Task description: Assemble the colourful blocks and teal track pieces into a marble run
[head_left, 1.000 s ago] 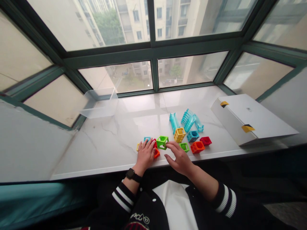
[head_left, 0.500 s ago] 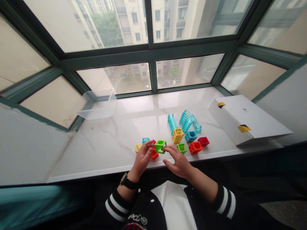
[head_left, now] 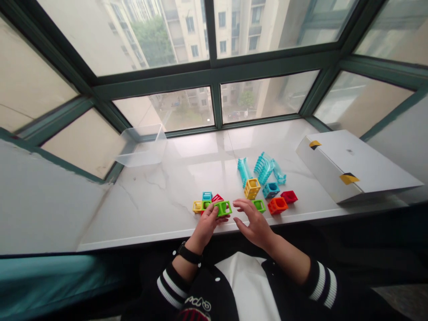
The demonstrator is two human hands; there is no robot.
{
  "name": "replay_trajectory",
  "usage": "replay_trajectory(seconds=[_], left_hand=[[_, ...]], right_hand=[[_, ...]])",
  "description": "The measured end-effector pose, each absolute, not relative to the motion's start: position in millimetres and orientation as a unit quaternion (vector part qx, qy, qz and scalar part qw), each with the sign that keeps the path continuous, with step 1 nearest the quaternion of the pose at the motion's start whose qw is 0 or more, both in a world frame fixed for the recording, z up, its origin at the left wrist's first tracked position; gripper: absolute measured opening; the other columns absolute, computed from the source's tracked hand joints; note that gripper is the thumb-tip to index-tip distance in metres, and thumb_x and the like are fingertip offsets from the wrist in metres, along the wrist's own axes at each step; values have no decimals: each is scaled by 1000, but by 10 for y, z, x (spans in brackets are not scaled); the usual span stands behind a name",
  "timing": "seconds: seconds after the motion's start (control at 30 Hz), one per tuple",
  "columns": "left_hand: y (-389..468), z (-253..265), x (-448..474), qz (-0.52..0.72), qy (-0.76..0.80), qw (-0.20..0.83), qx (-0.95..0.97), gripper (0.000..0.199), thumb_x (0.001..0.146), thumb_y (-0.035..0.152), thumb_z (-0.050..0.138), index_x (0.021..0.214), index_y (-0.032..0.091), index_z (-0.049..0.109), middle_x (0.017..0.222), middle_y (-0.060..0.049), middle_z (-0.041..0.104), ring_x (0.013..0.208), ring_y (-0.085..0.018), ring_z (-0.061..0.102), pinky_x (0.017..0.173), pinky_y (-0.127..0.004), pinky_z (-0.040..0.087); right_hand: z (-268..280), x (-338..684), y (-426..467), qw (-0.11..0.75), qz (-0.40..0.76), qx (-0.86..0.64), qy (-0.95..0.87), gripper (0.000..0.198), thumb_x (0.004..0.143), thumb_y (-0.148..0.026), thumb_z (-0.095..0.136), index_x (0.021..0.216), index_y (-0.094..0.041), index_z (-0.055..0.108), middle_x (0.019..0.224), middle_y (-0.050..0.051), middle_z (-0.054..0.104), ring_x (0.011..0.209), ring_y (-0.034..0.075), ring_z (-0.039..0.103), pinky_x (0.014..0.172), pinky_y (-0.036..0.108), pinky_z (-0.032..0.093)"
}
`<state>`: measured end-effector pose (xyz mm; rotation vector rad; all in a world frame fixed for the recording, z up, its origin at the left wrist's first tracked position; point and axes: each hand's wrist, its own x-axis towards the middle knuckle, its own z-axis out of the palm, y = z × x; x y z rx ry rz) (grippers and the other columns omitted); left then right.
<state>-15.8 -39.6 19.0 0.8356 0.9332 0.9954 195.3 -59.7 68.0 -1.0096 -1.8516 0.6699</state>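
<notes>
Between the thumb and fingers of my left hand (head_left: 207,224) is a green open-sided cube block (head_left: 223,208). Just right of it, my right hand (head_left: 253,223) holds nothing, its thumb and fingers apart. Behind and left of my left hand lie a blue block (head_left: 207,196), a yellow block (head_left: 197,206) and a red block (head_left: 217,198); another green one is partly hidden by my fingers. Beside my right fingertips sits a green block (head_left: 259,206). Farther right are an orange block (head_left: 277,205), a red cube (head_left: 289,196), a blue cube (head_left: 270,190) and a yellow tower-like block (head_left: 252,188).
Clear blue ribbed track pieces (head_left: 264,167) lie behind the blocks. A transparent plastic bin (head_left: 142,151) stands at the back left of the white marbled sill (head_left: 147,223). To the right is a white box (head_left: 364,165) with yellow-black tape. Windows enclose the back.
My left hand has turned and taken a fuller hold of the green block. My right hand has come away from it. The view has shifted slightly.
</notes>
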Motion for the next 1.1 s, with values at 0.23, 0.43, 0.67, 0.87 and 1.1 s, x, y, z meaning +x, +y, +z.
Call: replay_trajectory(seconds=[0.23, 0.43, 0.67, 0.87, 1.1], left_hand=[[-473, 339, -80, 438, 386, 710, 395, 51, 97, 59, 64, 133, 22, 62, 132, -14, 69, 115, -30, 71, 95, -48, 64], [-483, 350, -15, 444, 377, 735, 347, 45, 94, 56, 71, 123, 22, 64, 119, -10, 70, 109, -25, 71, 93, -43, 63], [-444, 298, 66, 416, 361, 750, 366, 46, 96, 58, 67, 126, 25, 62, 122, -10, 71, 114, -27, 72, 99, -47, 60], [-331, 300, 154, 430, 390, 681, 447, 44, 99, 59, 62, 119, 21, 64, 121, -10, 72, 106, -24, 73, 100, -46, 59], [-187, 359, 285, 393, 439, 515, 622, 34, 99, 47, 65, 120, 21, 65, 122, -11, 72, 112, -24, 71, 103, -45, 58]], right_hand=[[651, 1924, -607, 422, 247, -397, -777, 56, 97, -15, 58, 151, -28, 50, 145, 12, 60, 138, 28, 58, 116, 52, 52], [669, 2011, -581, 410, 212, -395, -794, 57, 97, -16, 62, 151, -31, 53, 137, 12, 65, 127, 28, 65, 107, 49, 58], [739, 2126, -546, 403, 201, -399, -799, 57, 97, -17, 64, 151, -32, 54, 135, 10, 67, 124, 27, 66, 105, 47, 59], [931, 2522, -518, 392, 178, -423, -797, 58, 96, -21, 67, 151, -31, 54, 137, 11, 66, 127, 29, 65, 109, 49, 57], [1074, 3126, -526, 390, 121, -502, -763, 57, 94, -21, 66, 149, -32, 57, 136, 10, 64, 127, 32, 64, 111, 52, 56]])
